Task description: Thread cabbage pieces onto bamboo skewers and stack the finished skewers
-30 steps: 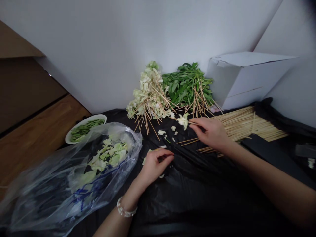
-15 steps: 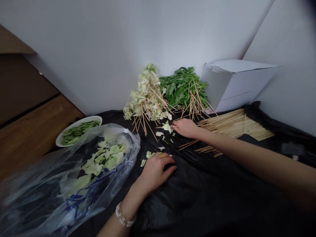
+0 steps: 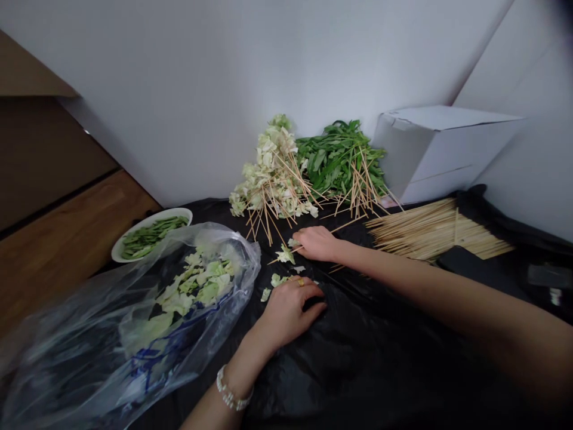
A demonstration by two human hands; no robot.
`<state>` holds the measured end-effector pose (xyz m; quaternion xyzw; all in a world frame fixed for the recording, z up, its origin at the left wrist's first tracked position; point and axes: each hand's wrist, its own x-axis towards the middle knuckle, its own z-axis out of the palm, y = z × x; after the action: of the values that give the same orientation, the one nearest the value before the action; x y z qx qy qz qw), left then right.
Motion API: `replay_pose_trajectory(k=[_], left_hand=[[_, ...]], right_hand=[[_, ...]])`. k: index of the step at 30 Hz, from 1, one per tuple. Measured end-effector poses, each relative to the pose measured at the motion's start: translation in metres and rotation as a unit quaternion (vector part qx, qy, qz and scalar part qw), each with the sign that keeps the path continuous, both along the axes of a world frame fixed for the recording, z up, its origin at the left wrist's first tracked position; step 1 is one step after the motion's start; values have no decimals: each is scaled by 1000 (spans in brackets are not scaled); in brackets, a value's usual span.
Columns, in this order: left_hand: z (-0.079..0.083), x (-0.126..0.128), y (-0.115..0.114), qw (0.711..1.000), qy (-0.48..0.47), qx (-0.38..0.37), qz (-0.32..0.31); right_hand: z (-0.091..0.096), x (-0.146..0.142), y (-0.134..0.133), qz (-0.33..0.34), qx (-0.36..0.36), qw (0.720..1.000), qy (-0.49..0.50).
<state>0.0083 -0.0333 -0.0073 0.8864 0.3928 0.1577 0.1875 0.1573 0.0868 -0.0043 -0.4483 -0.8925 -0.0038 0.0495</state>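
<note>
Pinching grip of the right hand [image 3: 316,243] holds a cabbage-loaded skewer [image 3: 274,260] low beside loose cabbage pieces [image 3: 275,279], likely for reach; the left hand [image 3: 290,306] curls over them, its grip unreadable.

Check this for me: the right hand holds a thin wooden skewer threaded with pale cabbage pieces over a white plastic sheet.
One thing is wrong: the plastic sheet is black, not white, as the head view shows. The rest stands: the right hand holds a thin wooden skewer threaded with pale cabbage pieces over that sheet.
</note>
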Motion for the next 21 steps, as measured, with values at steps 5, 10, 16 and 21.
replay_pose_trajectory(k=[5, 10, 16, 21], left_hand=[[2, -1, 0, 1000, 12, 5, -3], [9, -4, -2, 999, 5, 38, -28], [13, -7, -6, 984, -104, 141, -20], [9, -16, 7, 947, -207, 168, 179]], right_hand=[[6, 9, -1, -10, 4, 1000, 18], [23, 21, -27, -14, -22, 997, 73], [40, 32, -44, 55, -230, 951, 201], [47, 67, -42, -29, -173, 939, 297]])
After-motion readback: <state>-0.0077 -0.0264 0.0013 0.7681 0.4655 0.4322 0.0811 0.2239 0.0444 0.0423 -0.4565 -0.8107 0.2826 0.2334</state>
